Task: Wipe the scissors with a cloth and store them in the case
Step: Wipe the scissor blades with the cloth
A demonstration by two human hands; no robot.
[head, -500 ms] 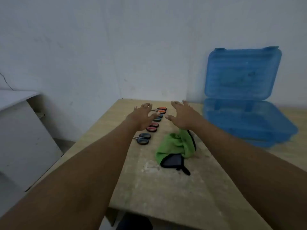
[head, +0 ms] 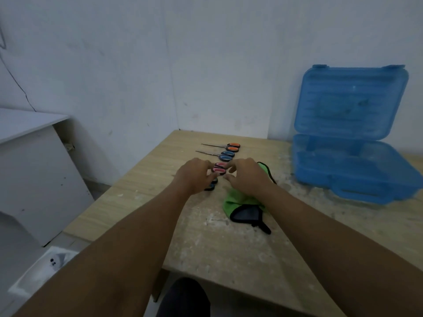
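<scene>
**SCISSORS, FOUR PAIRS, IN A ROW ON TABLETOP**

Lay in a row on the tabletop (head: 229, 259), far to near: orange-handled scissors (head: 233, 147), blue-handled scissors (head: 227, 156), pink-handled scissors (head: 219, 168), dark-handled scissors (head: 211, 186) (mostly hidden under the left hand).

Left hand (head: 194, 177): fingers bent down at the pink handles; could not tell whether its grip was closed.

Right hand (head: 247, 177): grip apart, forefinger and thumb spread just beside the same handles, wrist above the green cloth (head: 235, 200).

Blue case (head: 352, 161): open, at the right, well apart from the row, lid upright by the wall.
</scene>
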